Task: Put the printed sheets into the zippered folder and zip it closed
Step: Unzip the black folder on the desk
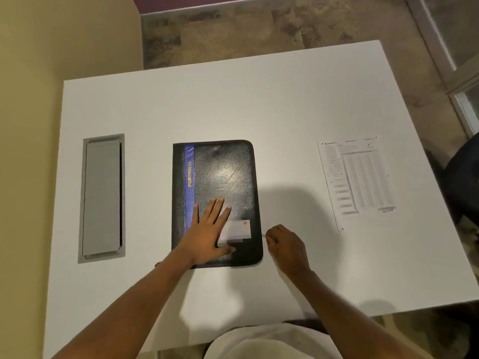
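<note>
Pinning stiff, slick black leather zip folder (pixel 220 182) w/ flat, spread left hand (pixel 207 237); right hand (pixel 285 244) fingers pinched, prob. on zip pull; thin printed sheets (pixel 357 177) lie apart.

A white table (pixel 233 99) fills most of the view. Set into its top at the left is a grey cable hatch (pixel 102 198), a long rectangle with a flat lid inside a frame (a dark slot runs down the lid's right side). Beyond the far edge lies mottled brown-grey floor (pixel 259 29). A cream wall (pixel 51 42) stands at the left, with a purple strip (pixel 207 1) along the top. At the upper right is a white frame (pixel 440 55) with glass. A dark chair (pixel 464 177) shows at the right edge.
</note>
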Motion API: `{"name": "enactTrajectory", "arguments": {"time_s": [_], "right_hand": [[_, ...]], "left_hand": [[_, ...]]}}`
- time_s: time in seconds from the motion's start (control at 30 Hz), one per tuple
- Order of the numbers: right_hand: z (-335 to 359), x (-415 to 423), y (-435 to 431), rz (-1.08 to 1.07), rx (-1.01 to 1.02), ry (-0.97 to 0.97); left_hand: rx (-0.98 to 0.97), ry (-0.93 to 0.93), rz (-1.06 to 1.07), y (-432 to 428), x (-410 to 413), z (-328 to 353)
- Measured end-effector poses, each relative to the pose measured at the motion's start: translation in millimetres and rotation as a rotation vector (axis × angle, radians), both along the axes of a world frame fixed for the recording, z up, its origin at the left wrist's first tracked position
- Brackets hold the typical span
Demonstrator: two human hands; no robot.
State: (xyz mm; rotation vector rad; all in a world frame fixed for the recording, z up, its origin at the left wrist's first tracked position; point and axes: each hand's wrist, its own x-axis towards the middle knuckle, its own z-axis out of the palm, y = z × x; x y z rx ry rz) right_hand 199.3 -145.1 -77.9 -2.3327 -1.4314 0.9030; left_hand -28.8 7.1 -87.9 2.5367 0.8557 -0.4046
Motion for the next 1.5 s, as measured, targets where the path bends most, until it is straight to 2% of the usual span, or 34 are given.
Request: {"name": "enactTrajectory", "arguments": {"time_s": [0.27,0.43,0.73,0.87,1.1,1.33,1.5], "right_hand": [[11,-3,1,-0.060,0.004,-0.011],[14,-5,-7,-0.107,0.084,0.016],[3,-26,-65,-0.231,0.195,-0.069],[-6,-50,-78,-0.290,0.244,-0.028],[-19,-98,-69,-0.227,0.265,-0.042],[-16,-158,-47,-0.046,0.252,-0.034],[-15,-187,-42,-0.040,0.208,0.091]], "left_hand": [[0.061,0.136,-0.063,-35,-51,4],[0.075,0.161,-0.103,-38,-46,8],[0.074,0.174,-0.096,-47,-12,11],[0.073,0.182,-0.085,-50,5,13],[0.104,0.198,-0.128,-47,24,17],[0.086,0.178,-0.126,-45,32,19],[0.047,0.179,-0.089,-51,31,20]]}}
